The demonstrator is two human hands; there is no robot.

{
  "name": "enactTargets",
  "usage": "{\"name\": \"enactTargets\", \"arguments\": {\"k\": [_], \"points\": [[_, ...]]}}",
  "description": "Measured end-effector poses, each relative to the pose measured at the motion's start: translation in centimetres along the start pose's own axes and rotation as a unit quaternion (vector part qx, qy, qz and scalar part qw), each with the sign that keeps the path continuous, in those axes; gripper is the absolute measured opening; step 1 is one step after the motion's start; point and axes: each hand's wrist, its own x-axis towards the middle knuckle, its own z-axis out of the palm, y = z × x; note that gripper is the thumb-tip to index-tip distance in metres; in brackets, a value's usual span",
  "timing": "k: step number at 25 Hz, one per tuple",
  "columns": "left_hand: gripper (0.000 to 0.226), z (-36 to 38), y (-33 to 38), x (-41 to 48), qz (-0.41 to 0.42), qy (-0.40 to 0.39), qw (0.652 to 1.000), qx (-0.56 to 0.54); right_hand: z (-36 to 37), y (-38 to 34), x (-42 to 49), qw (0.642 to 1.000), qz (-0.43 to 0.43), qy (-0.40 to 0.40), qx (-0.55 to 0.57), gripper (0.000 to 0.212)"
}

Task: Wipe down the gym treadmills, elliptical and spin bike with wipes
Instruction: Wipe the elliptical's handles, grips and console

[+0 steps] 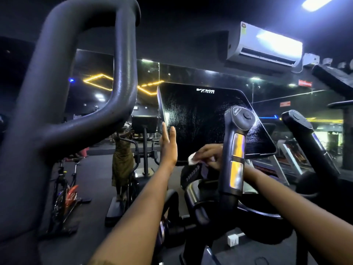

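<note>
Two bare forearms reach forward in the head view over the elliptical's dark frame toward its one console screen (202, 121), a glossy black panel marked VIVA FITNESS and streaked with wet smears across the middle and right side. The left hand (168, 146) stands upright with its fingers straight and pressed together, laid against the screen's left edge. The right hand (208, 155), partly hidden behind the nearer grip, curls its fingers over one white wipe (193, 158) and holds it at the screen's lower edge, a corner of the wipe poking out to the left. Two upright fixed grips rise before the screen, the nearer grip (236, 150) carrying two shiny metal plates one above the other, the farther grip (309, 142) standing to its right. One thick padded swing arm (76, 92) looms close on the left. The room is dim, with a dark matte floor (91, 178), a mirror wall (95, 73) showing yellow light strips, one white air conditioner (265, 46) high on the right and one bright ceiling light (317, 2) above it. One spin bike (65, 188) stands on the floor at left; near it a person in an olive garment (122, 159) stands at another machine. A treadmill (292, 159) shows behind the screen's right corner, and one small white plug (233, 240) lies on the floor below.
</note>
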Motion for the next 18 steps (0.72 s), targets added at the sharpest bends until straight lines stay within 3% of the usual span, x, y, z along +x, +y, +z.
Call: {"name": "enactTargets", "arguments": {"k": [2, 5, 6, 8, 11, 12, 15, 18], "points": [[0.057, -0.4, 0.2, -0.7, -0.024, -0.011, 1.000, 0.013, -1.0, 0.5, -1.0, 0.993, 0.104, 0.025, 0.039, 0.016], [0.059, -0.4, 0.4, -2.8, -0.033, -0.003, 0.999, 0.026, -2.3, -0.8, -1.7, 0.970, 0.233, 0.048, -0.060, 0.016], [0.060, -0.3, 0.4, -3.7, -0.027, 0.000, 0.999, 0.036, -2.5, -1.1, -2.2, 0.966, 0.244, 0.060, -0.059, 0.013], [0.060, -0.6, 0.3, -5.5, -0.012, 0.003, 0.998, 0.064, -3.1, -2.6, -3.6, 0.959, 0.268, 0.093, -0.007, 0.031], [0.062, -1.5, -0.5, -8.6, 0.006, -0.009, 0.994, 0.111, -4.5, -4.5, -6.0, 0.958, 0.247, 0.142, -0.037, 0.009], [0.061, -1.9, -1.1, -9.7, 0.004, -0.014, 0.992, 0.128, -4.6, -5.0, -6.9, 0.956, 0.240, 0.158, -0.066, 0.015], [0.053, -3.0, -3.2, -13.4, -0.003, -0.045, 0.984, 0.173, -3.8, -7.5, -9.7, 0.960, 0.233, 0.137, -0.073, 0.020], [0.047, -3.9, -5.4, -17.4, -0.004, -0.064, 0.978, 0.199, -2.0, -9.8, -13.7, 0.946, 0.295, 0.109, -0.078, 0.026]]}}
